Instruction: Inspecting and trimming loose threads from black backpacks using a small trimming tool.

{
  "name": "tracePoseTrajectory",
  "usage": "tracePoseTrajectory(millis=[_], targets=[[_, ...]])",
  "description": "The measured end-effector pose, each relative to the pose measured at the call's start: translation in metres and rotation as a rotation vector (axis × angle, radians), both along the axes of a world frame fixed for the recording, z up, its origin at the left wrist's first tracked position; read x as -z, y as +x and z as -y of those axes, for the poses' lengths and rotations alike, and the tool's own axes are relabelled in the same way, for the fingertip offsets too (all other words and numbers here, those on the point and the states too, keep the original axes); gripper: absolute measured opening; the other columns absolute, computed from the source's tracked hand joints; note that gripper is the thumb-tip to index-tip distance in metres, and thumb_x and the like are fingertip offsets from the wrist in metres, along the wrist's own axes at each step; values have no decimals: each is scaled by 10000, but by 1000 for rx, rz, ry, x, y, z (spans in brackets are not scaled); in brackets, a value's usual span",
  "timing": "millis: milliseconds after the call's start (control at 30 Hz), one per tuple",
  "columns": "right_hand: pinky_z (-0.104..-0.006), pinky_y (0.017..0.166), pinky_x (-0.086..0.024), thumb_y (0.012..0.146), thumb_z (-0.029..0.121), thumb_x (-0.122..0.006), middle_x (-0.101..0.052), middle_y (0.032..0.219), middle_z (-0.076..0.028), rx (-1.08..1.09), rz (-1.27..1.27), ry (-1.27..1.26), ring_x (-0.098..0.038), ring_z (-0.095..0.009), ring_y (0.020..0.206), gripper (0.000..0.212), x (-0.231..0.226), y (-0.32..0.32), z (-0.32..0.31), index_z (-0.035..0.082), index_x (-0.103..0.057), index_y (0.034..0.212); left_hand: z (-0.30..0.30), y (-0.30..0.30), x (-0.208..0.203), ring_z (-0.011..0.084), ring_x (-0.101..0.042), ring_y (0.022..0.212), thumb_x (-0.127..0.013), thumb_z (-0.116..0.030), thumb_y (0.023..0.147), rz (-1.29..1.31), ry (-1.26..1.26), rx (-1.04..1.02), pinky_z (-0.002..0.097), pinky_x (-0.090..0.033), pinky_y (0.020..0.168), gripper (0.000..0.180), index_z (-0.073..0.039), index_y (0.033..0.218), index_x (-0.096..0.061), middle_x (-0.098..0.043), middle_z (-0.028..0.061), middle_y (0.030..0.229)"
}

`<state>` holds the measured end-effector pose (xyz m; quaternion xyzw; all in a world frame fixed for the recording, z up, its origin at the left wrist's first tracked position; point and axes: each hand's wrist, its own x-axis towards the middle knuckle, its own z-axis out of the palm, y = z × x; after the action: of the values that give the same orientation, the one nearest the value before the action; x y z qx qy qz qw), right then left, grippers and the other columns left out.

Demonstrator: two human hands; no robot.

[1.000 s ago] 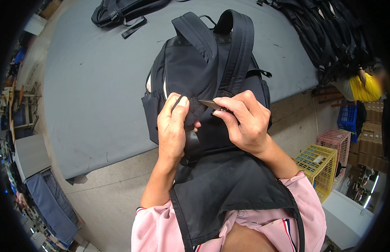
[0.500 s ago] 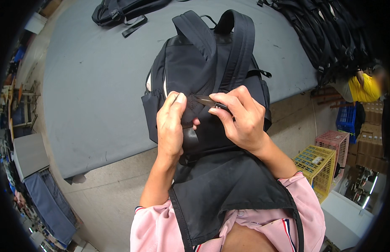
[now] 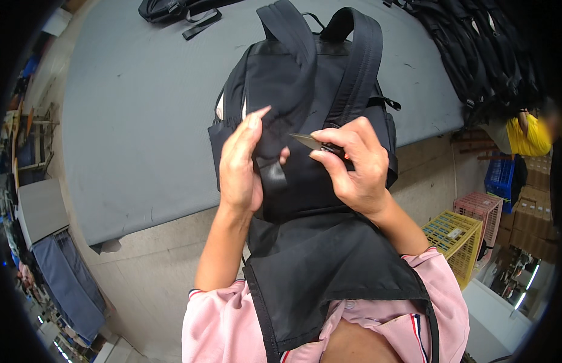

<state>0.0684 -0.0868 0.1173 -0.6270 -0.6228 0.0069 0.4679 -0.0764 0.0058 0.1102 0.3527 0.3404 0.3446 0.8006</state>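
Observation:
A black backpack [image 3: 317,187] lies on the grey table, its back panel and two shoulder straps facing up. My left hand [image 3: 240,166] is at the lower part of the left shoulder strap [image 3: 296,66]; its thumb and forefinger are stretched, while a fingertip shows past the strap's far edge, so other fingers wrap under it. In my right hand [image 3: 359,166] are small thread snips [image 3: 306,141] with a black handle, pinched between thumb and fingers. Their pointed blade aims left, above the backpack and apart from the left hand. Whether two blades are there is hard to see.
The grey-covered table [image 3: 142,121] carries loose thread bits. Another black bag [image 3: 166,9] lies at its far left, and a pile of black bags [image 3: 474,54] at the far right. Yellow crate [image 3: 453,239], pink crate [image 3: 479,209] and cartons [image 3: 532,206] stand right, near a person in yellow [image 3: 526,134].
My left thumb and forefinger have lifted off the strap and straightened. The snips have drawn slightly right, away from the left hand. In the picture, the backpack sits a little higher and further right.

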Motion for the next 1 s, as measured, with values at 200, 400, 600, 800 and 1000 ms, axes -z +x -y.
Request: tracePoseTrajectory(millis=[200,400,600,800,1000], targets=[[-296,484,-424,644,-19,-725,-510,768,-67,-77,-221,-238,-510,-165,530,397,-8,-6,18,70,-633,1019,-61,37,-11,133,-519,901,-574,-206,909,-19,501,153,266,-402,885,390,2,1238,-557,-545,33,974],[-356,515,-476,718,33,-608,-520,823,-72,-279,116,-334,-608,-252,616,381,26,-33,0,97,-617,1093,-123,77,62,211,-414,1248,-576,-349,915,-456,760,725,311,-304,1046,443,-117,1292,-550,-470,112,1328],[-365,529,-483,740,1,-574,-524,834,-84,-307,157,-557,-618,-258,635,372,45,-32,-2,89,-622,1098,-104,7,23,165,-550,1043,-530,-226,940,-426,797,-87,280,-399,936,331,-21,1191,-596,-608,89,1110],[-360,553,-476,725,-28,-584,-529,792,-66,-275,-3,-524,-597,-261,656,348,56,-22,-7,85,-640,1049,23,-85,14,102,-512,552,-683,-232,821,-878,702,63,261,-428,524,254,-18,756,-562,-564,36,632],[-383,580,-468,767,26,-605,-534,806,-84,-262,6,-559,-591,-300,709,149,58,-31,-27,47,-605,915,82,-72,37,306,-607,586,-727,-308,744,-1305,773,241,389,-481,557,327,-63,865,-548,-605,73,674]])
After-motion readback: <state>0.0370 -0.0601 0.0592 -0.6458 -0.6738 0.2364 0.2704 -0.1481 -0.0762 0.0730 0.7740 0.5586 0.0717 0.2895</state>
